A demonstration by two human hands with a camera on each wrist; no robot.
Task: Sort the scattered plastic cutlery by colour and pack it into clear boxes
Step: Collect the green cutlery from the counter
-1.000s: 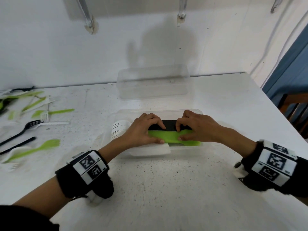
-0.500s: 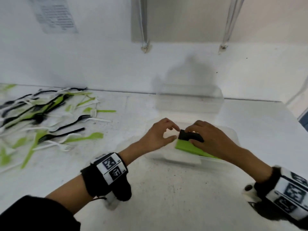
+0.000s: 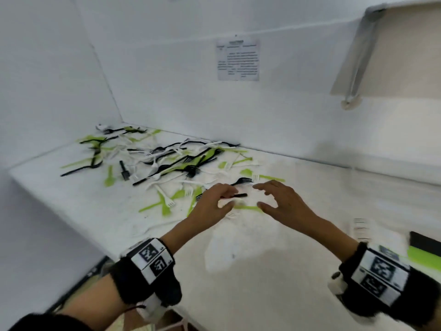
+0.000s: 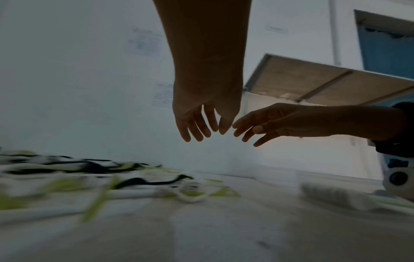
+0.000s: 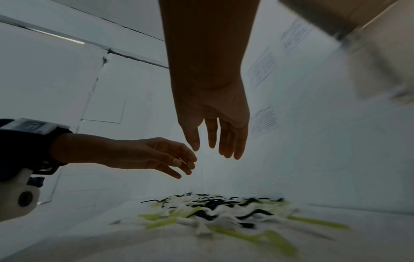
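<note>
The mixed pile of green, black and white plastic cutlery (image 3: 167, 161) lies scattered across the far left of the white table (image 3: 238, 271). My left hand (image 3: 230, 197) and right hand (image 3: 259, 195) hover side by side over the pile's near right fringe, fingers loosely spread and holding nothing. Beneath them lie a black fork (image 3: 243, 180) and a green piece (image 3: 248, 208). The wrist views show the left hand (image 4: 201, 127) and right hand (image 5: 215, 145) empty above the blurred pile (image 5: 212, 209). Packed green cutlery (image 3: 423, 258) shows at the right edge.
White walls meet in a corner behind the pile, with a paper notice (image 3: 238, 59) on the back wall. A shelf on a metal bracket (image 3: 358, 68) hangs at the upper right. A stack of white cutlery (image 3: 361, 229) sits near my right forearm. The table's left edge drops off.
Both hands let go of the green and black stacks in the clear box and moved left to the scattered pile. The view swung left, so the box now sits at the right edge.
</note>
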